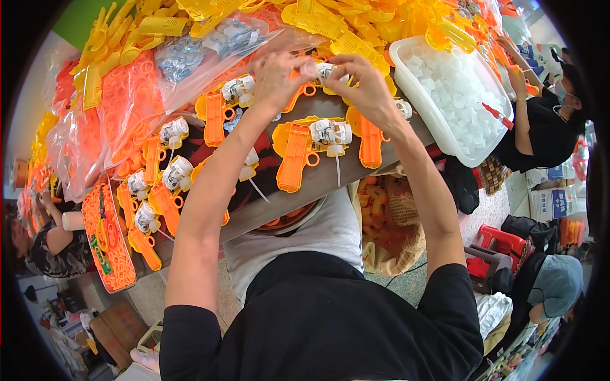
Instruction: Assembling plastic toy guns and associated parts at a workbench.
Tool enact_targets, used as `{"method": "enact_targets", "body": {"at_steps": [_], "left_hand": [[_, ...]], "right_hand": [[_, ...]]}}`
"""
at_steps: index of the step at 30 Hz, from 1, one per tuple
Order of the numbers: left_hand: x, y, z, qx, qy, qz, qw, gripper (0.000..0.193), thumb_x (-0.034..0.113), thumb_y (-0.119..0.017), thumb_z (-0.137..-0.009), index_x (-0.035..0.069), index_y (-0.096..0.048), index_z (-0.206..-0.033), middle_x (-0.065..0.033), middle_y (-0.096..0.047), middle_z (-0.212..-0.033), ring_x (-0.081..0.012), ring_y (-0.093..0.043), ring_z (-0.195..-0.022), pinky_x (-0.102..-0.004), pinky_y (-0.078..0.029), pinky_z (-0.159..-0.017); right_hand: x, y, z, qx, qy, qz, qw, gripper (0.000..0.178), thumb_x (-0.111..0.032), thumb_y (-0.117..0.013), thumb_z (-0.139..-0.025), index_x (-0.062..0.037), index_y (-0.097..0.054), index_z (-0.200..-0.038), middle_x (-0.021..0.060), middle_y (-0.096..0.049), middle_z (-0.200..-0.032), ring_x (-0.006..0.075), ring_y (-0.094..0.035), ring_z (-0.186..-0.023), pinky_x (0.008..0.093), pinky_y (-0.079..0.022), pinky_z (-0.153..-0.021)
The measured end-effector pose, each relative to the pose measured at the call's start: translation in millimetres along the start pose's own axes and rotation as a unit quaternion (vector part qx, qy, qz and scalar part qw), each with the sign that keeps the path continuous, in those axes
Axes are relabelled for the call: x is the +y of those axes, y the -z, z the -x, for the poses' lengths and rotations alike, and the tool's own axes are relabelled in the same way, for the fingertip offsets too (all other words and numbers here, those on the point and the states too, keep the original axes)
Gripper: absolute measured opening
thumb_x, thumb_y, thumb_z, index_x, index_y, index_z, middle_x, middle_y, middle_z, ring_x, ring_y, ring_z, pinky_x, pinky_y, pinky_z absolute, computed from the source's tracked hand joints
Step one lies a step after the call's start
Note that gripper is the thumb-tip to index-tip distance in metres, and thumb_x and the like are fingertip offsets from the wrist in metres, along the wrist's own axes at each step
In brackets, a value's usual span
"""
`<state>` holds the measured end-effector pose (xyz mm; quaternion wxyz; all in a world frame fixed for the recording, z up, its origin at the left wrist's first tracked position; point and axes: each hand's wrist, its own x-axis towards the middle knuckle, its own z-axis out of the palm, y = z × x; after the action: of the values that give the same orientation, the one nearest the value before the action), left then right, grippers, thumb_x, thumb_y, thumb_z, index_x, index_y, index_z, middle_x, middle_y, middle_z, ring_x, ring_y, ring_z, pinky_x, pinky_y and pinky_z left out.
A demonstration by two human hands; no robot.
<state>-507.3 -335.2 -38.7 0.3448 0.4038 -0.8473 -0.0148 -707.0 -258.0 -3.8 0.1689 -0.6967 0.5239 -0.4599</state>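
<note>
Both arms reach over the table. My left hand (277, 77) is closed, pinching a small translucent plastic cap (309, 68) between thumb and fingers. Just right of it, my right hand (367, 87) curls thumb and fingers around the white mechanism (325, 71) of an orange-and-yellow toy water gun half (301, 95); its fingertips are partly hidden. Nearer to me lies another toy gun half (295, 152) with a white mechanism (331, 133) and a thin tube. Beside it, below my right wrist, is one more (370, 143).
A white tub (406, 95) of translucent caps stands right. Several gun halves (166, 209) lie left, near a tray (131, 279) of orange rings with pliers (105, 232). Yellow shells (318, 25) and bagged orange parts (130, 89) are piled behind. A sack (406, 244) stands below the table edge. Other people sit nearby.
</note>
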Motion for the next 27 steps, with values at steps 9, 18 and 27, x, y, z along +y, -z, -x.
{"method": "enact_targets", "body": {"at_steps": [9, 18, 27], "left_hand": [[3.1, 21.0, 18.8, -0.157, 0.085, 0.384, 0.906, 0.036, 0.014, -0.063, -0.093, 0.002, -0.061, -0.126, -0.0054, -0.071, -0.107, -0.0109, -0.063, -0.093, -0.0277, -0.051, -0.086], [0.1, 33.7, 24.3, -0.17, 0.185, 0.435, 0.865, 0.031, 0.018, -0.068, -0.094, -0.001, -0.067, -0.118, -0.0053, -0.072, -0.106, -0.0111, -0.067, -0.097, -0.0266, -0.052, -0.088], [-0.5, 36.3, 24.9, -0.164, 0.2, 0.425, 0.867, 0.033, 0.018, -0.07, -0.092, -0.001, -0.067, -0.118, -0.0053, -0.073, -0.104, -0.0118, -0.067, -0.097, -0.0269, -0.052, -0.09]], "right_hand": [[39.8, -10.0, -38.7, -0.087, 0.033, 0.281, 0.955, 0.034, -0.036, -0.068, -0.088, -0.0045, -0.068, -0.1, 0.0119, -0.067, -0.098, 0.0299, -0.059, -0.102, 0.0457, -0.041, -0.089], [37.4, -9.6, -60.3, -0.208, -0.011, 0.363, 0.908, 0.047, -0.048, -0.072, -0.082, -0.0111, -0.076, -0.11, 0.0123, -0.059, -0.112, 0.0326, -0.048, -0.116, 0.0495, -0.038, -0.095], [41.1, -19.7, -64.0, -0.188, -0.041, 0.344, 0.919, 0.053, -0.048, -0.078, -0.074, -0.0057, -0.076, -0.107, 0.0145, -0.059, -0.114, 0.0331, -0.046, -0.12, 0.0496, -0.038, -0.099]]}}
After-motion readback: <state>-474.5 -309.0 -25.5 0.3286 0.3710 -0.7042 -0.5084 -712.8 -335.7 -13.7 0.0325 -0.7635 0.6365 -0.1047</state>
